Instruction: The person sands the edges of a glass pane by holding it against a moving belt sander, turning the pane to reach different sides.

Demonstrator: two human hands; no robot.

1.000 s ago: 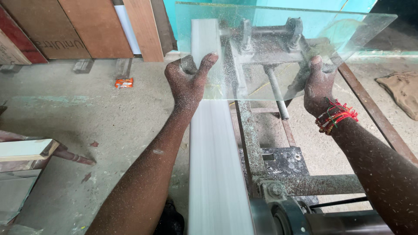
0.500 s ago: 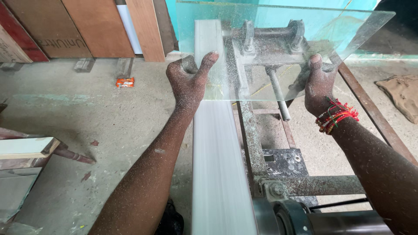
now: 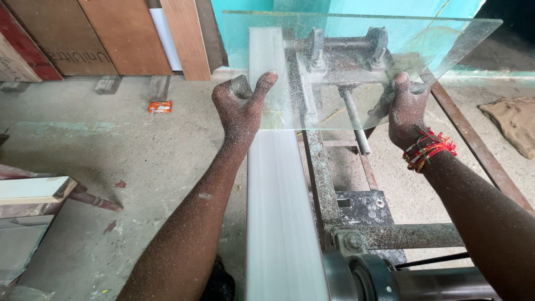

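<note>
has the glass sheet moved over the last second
Cannot tell. The glass sheet sits in both hands over the belt and metal frame, much as before; any small shift could be camera motion.

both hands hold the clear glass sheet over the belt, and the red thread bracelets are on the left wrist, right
Not quite: the red thread bracelets are on the right wrist, as the head view shows. Both the left hand and the right hand do hold the clear glass sheet over the belt.

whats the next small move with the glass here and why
Probably ease the glass sheet slowly along the moving belt, keeping it level. Both the left hand and right hand grip its near edge, which sits over the belt, and dust already speckles the sheet.
</note>
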